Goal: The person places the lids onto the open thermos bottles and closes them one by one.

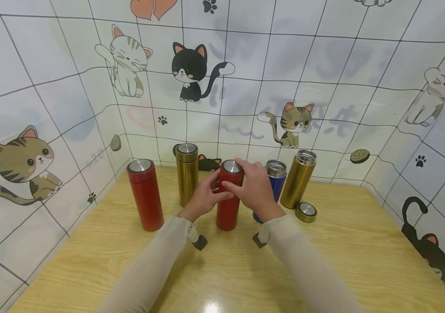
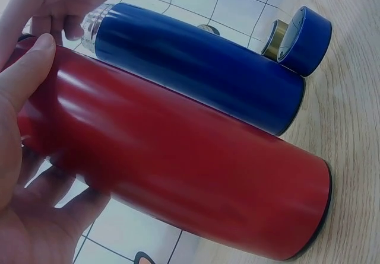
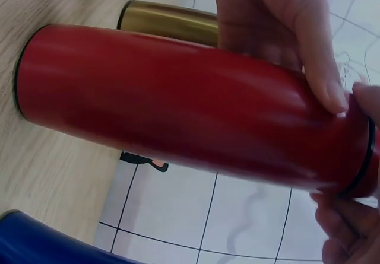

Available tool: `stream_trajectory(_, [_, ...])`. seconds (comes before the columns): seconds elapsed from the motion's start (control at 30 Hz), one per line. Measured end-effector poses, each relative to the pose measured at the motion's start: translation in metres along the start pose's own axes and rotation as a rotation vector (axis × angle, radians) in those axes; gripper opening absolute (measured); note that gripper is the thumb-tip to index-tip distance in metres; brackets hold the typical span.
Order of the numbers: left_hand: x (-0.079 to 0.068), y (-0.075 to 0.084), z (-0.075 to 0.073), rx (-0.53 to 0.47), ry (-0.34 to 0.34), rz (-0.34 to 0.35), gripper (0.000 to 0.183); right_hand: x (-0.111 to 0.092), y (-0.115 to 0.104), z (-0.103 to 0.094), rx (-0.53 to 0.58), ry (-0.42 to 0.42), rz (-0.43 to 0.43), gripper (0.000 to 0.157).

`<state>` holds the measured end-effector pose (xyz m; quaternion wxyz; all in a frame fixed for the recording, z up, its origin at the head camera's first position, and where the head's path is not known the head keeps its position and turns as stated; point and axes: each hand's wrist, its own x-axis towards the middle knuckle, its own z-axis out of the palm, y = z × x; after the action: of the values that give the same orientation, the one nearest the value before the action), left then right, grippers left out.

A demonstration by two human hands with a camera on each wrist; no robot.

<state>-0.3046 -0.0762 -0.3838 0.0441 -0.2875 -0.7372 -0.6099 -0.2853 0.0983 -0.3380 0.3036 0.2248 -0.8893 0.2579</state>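
A red thermos flask with a steel-topped lid stands upright on the table in the middle of the head view. My left hand grips the flask's upper body from the left, its thumb across the front in the left wrist view. From the right, my right hand holds the flask's lid end, fingers around the top. The right wrist view shows the dark seam between lid and body near those fingers. Just right of it stands a lidless blue flask, partly behind my right hand.
A second red flask and a lidded gold flask stand to the left. At right are a lidless gold flask and its gold lid. A blue lid lies by the blue flask. Patterned walls enclose the wooden table.
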Motion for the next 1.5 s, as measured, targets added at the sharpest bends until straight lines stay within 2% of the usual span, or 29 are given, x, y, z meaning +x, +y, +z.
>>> stream_trajectory(0.2, [-0.008,0.028,-0.001,0.029,-0.017,0.001,0.071,-0.002,-0.005,0.005,-0.119,0.092,-0.041,0.067])
stream_trajectory(0.33, [-0.01,0.031,-0.001,0.025,-0.014,-0.005,0.069,-0.001,-0.008,0.005,-0.206,0.116,-0.063,0.065])
stream_trajectory(0.4, [-0.009,0.032,-0.001,0.021,-0.019,-0.013,0.069,-0.001,-0.008,0.004,-0.184,0.091,-0.038,0.064])
stream_trajectory(0.47, [-0.008,0.031,-0.002,0.016,-0.026,-0.025,0.071,0.001,-0.007,0.003,-0.065,0.015,0.017,0.064])
stream_trajectory(0.6, [-0.003,0.011,-0.002,0.016,-0.01,-0.03,0.076,0.006,0.0,-0.003,0.368,-0.205,0.128,0.065])
stream_trajectory(0.67, [0.0,0.0,-0.001,0.016,0.005,-0.026,0.077,0.009,0.007,-0.007,0.54,-0.299,0.142,0.067])
stream_trajectory(0.7, [0.001,-0.005,-0.001,0.014,0.012,-0.021,0.077,0.01,0.01,-0.01,0.592,-0.333,0.138,0.067])
stream_trajectory(0.77, [0.001,-0.006,-0.001,0.013,0.015,-0.023,0.076,0.011,0.014,-0.013,0.629,-0.37,0.137,0.066])
stream_trajectory(0.9, [0.001,-0.006,-0.001,0.006,0.009,-0.022,0.076,0.011,0.018,-0.015,0.599,-0.368,0.12,0.066])
stream_trajectory(1.07, [0.0,-0.005,0.0,0.006,0.007,-0.038,0.077,0.009,0.016,-0.011,0.523,-0.293,0.094,0.065])
stream_trajectory(1.17, [0.001,-0.003,-0.001,0.004,0.001,-0.042,0.077,0.007,0.013,-0.009,0.434,-0.248,0.1,0.066])
stream_trajectory(1.37, [-0.006,0.017,-0.001,0.001,-0.015,-0.026,0.077,0.004,0.005,-0.006,0.318,-0.157,0.094,0.068])
stream_trajectory(1.43, [-0.005,0.017,-0.001,0.001,-0.015,-0.026,0.077,0.003,0.004,-0.004,0.285,-0.127,0.082,0.067])
stream_trajectory(1.5, [-0.003,0.01,-0.001,0.004,-0.007,-0.031,0.076,0.003,0.002,-0.003,0.244,-0.101,0.08,0.067])
